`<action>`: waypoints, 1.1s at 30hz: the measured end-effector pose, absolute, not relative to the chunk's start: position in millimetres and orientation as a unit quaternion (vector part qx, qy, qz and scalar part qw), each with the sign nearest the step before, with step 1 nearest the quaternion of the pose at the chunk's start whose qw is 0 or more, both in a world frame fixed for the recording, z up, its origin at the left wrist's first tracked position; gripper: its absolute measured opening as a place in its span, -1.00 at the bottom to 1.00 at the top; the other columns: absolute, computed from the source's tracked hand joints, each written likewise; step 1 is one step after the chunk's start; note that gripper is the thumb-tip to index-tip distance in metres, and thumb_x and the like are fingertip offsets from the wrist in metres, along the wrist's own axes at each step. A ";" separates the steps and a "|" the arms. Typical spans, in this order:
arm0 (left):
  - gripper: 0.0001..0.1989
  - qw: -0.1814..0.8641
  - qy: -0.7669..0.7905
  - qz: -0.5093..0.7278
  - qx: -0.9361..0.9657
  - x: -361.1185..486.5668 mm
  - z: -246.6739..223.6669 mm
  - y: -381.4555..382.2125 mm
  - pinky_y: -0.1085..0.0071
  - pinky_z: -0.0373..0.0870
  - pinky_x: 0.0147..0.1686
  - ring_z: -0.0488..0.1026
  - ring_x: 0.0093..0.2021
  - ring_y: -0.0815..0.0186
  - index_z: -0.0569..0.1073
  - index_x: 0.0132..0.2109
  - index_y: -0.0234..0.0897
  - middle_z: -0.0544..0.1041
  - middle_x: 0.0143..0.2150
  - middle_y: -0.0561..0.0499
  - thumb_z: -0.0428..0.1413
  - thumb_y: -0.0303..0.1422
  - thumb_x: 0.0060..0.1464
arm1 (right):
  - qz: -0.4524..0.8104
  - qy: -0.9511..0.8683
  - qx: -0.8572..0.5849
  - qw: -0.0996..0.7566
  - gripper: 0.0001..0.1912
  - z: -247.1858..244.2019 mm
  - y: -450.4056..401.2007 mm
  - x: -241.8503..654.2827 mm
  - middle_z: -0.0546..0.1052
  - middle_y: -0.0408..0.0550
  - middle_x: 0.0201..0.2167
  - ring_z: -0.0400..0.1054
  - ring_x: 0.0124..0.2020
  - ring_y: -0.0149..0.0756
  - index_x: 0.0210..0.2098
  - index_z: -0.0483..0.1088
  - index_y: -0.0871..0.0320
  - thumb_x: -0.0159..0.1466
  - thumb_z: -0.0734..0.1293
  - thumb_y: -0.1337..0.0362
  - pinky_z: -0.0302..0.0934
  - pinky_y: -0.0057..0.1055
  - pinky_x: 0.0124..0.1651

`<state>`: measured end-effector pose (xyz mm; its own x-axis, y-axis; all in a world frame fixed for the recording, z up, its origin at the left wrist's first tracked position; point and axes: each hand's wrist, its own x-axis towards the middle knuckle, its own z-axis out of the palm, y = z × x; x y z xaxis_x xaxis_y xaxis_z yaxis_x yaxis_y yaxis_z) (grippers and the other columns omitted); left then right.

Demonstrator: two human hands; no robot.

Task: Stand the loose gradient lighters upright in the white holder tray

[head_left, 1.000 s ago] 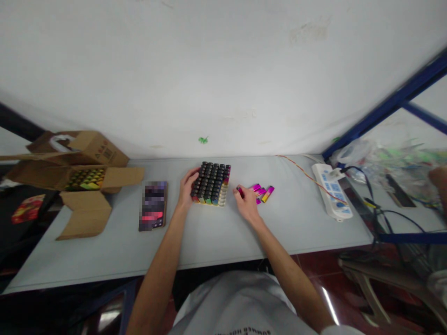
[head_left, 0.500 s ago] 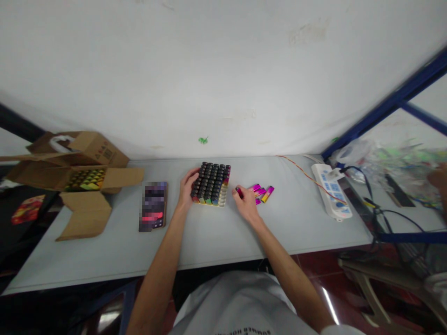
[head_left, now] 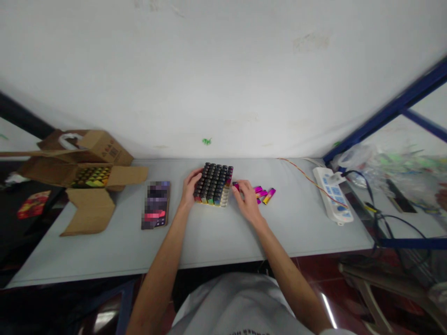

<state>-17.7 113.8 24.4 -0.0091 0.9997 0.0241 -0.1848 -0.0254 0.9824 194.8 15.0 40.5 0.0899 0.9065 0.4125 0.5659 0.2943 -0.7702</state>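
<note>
Rows of black-topped lighters [head_left: 211, 181] stand upright in a pale tray [head_left: 224, 201], with bare slots at its right front. My left hand [head_left: 190, 187] is closed around the tray's left side. Just off the tray's right edge, my right hand [head_left: 246, 199] pinches a purple lighter [head_left: 236, 186] between thumb and fingers. The lighter's lower part is partly hidden by the hand. Several loose purple-and-yellow lighters [head_left: 268, 196] lie on the table to the right of my right hand.
An open cardboard box [head_left: 87, 200] holding more lighters [head_left: 92, 177] stands at the left. A phone [head_left: 156, 204] lies between box and tray. At the right are a white power strip [head_left: 333, 195] with cables, a blue metal frame [head_left: 384, 109] and plastic bags [head_left: 384, 158].
My right hand has turned, its fingers extending further, and the purple lighter now sits closer to the tray. The whole view has shifted slightly; my left hand stays on the tray.
</note>
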 end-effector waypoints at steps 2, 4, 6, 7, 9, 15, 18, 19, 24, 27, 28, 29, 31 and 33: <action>-0.60 0.536 0.447 0.552 0.456 -17.7 24.9 113.3 0.16 0.36 0.21 0.52 0.13 0.03 0.65 -0.05 -0.23 0.66 0.01 -0.08 0.28 -0.13 0.00 | 0.133 -0.656 -0.579 0.465 -0.61 40.3 16.2 197.2 0.47 0.06 -0.17 0.37 -0.09 -0.16 -0.19 0.42 0.13 0.51 0.14 -0.01 0.26 -0.29 -0.02; -0.60 0.537 0.447 0.553 0.455 -17.4 25.9 112.5 0.15 0.36 0.21 0.52 0.13 0.03 0.66 -0.05 -0.23 0.66 0.01 -0.08 0.28 -0.13 0.00 | 0.125 -0.655 -0.599 0.442 -0.58 39.3 17.0 199.4 0.45 -0.03 -0.32 0.36 -0.24 -0.21 -0.26 0.40 0.12 0.52 0.14 -0.02 0.25 -0.31 -0.12; -0.60 0.540 0.446 0.552 0.453 -16.9 27.4 111.6 0.15 0.36 0.21 0.52 0.13 0.03 0.65 -0.05 -0.23 0.66 0.01 -0.08 0.28 -0.13 0.00 | 0.139 -0.654 -0.614 0.420 -0.56 37.6 17.6 201.3 0.41 -0.11 -0.44 0.32 -0.38 -0.26 -0.33 0.37 0.11 0.52 0.14 -0.03 0.21 -0.34 -0.23; -0.60 0.542 0.445 0.551 0.452 -16.7 28.1 111.2 0.15 0.36 0.21 0.52 0.12 0.03 0.65 -0.05 -0.23 0.66 0.01 -0.08 0.28 -0.13 0.00 | 0.147 -0.654 -0.617 0.412 -0.56 36.5 17.8 201.9 0.41 -0.13 -0.48 0.30 -0.42 -0.27 -0.34 0.37 0.11 0.52 0.15 -0.04 0.19 -0.36 -0.27; -0.61 0.543 0.444 0.551 0.452 -16.3 29.4 110.7 0.16 0.36 0.20 0.53 0.12 0.03 0.65 -0.06 -0.24 0.66 0.01 -0.08 0.27 -0.14 0.00 | 0.163 -0.658 -0.613 0.406 -0.58 34.1 18.2 202.6 0.47 -0.11 -0.47 0.34 -0.43 -0.27 -0.29 0.41 0.12 0.51 0.17 -0.03 0.21 -0.36 -0.27; -0.62 0.544 0.443 0.553 0.450 -16.6 28.9 111.1 0.18 0.36 0.19 0.52 0.12 0.04 0.65 -0.06 -0.23 0.66 0.00 -0.07 0.27 -0.14 0.00 | 0.168 -0.703 -0.567 0.395 -0.68 30.3 22.7 202.4 0.61 0.09 -0.14 0.52 -0.15 -0.15 0.03 0.43 0.16 0.54 0.16 0.11 0.35 -0.25 -0.04; -0.61 0.543 0.444 0.552 0.451 -17.2 26.9 112.0 0.17 0.36 0.20 0.52 0.13 0.04 0.65 -0.06 -0.23 0.66 0.01 -0.07 0.27 -0.14 0.00 | 0.157 -0.725 -0.570 0.353 -0.74 32.4 28.1 204.6 0.61 0.08 -0.16 0.52 -0.16 -0.15 -0.03 0.42 0.15 0.54 0.17 0.17 0.35 -0.26 -0.07; -0.62 0.542 0.443 0.553 0.453 -17.4 26.3 112.3 0.17 0.35 0.20 0.52 0.13 0.04 0.65 -0.06 -0.23 0.66 0.01 -0.07 0.27 -0.14 0.00 | 0.152 -0.732 -0.574 0.333 -0.76 33.4 30.3 205.4 0.60 0.07 -0.18 0.52 -0.19 -0.15 -0.05 0.42 0.15 0.54 0.18 0.18 0.34 -0.27 -0.10; -0.62 0.542 0.438 0.553 0.456 -17.9 24.1 113.1 0.17 0.35 0.20 0.52 0.13 0.05 0.65 -0.06 -0.22 0.66 0.01 -0.06 0.27 -0.13 0.01 | 0.109 -0.762 -0.599 0.223 -0.84 37.0 43.8 203.7 0.58 0.06 -0.24 0.48 -0.29 -0.16 -0.04 0.40 0.17 0.52 0.24 0.24 0.27 -0.33 -0.24; -0.61 0.541 0.439 0.554 0.456 -18.1 22.7 113.8 0.18 0.36 0.20 0.52 0.13 0.05 0.65 -0.05 -0.22 0.66 0.02 -0.07 0.27 -0.13 0.01 | 0.089 -0.766 -0.605 0.199 -0.83 37.9 48.3 201.2 0.56 0.07 -0.24 0.47 -0.28 -0.15 -0.02 0.42 0.17 0.50 0.27 0.22 0.28 -0.32 -0.22; -0.61 0.540 0.440 0.554 0.456 -18.2 22.0 114.1 0.18 0.37 0.19 0.53 0.14 0.05 0.65 -0.05 -0.22 0.66 0.03 -0.08 0.27 -0.13 0.01 | 0.087 -0.766 -0.604 0.202 -0.82 38.2 47.8 202.1 0.55 0.07 -0.24 0.47 -0.27 -0.15 -0.04 0.43 0.17 0.49 0.29 0.20 0.29 -0.31 -0.20; -0.61 0.540 0.440 0.554 0.456 -18.3 21.3 114.5 0.17 0.38 0.19 0.53 0.14 0.05 0.65 -0.05 -0.22 0.66 0.03 -0.08 0.27 -0.13 0.01 | 0.087 -0.766 -0.601 0.211 -0.82 38.5 45.9 204.5 0.54 0.07 -0.23 0.47 -0.25 -0.14 -0.06 0.44 0.16 0.48 0.31 0.18 0.31 -0.30 -0.17; -0.61 0.540 0.440 0.555 0.455 -18.5 19.8 115.2 0.17 0.39 0.18 0.53 0.13 0.05 0.65 -0.05 -0.22 0.66 0.03 -0.08 0.28 -0.13 0.01 | 0.088 -0.758 -0.597 0.249 -0.80 38.5 37.4 214.2 0.53 0.06 -0.21 0.46 -0.19 -0.13 -0.09 0.47 0.14 0.47 0.32 0.15 0.34 -0.25 -0.08; -0.61 0.539 0.442 0.556 0.454 -18.7 18.8 115.5 0.17 0.39 0.18 0.54 0.13 0.05 0.66 -0.05 -0.22 0.66 0.03 -0.08 0.28 -0.13 0.01 | 0.084 -0.732 -0.603 0.305 -0.78 36.5 23.0 229.7 0.52 0.06 -0.17 0.44 -0.11 -0.12 -0.10 0.49 0.11 0.48 0.29 0.12 0.35 -0.19 0.02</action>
<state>-18.7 115.5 18.8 -0.0081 0.9996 0.0283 -0.1981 -0.0294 0.9797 229.7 23.0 36.5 -0.0864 0.9345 0.3452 0.8327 0.2580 -0.4900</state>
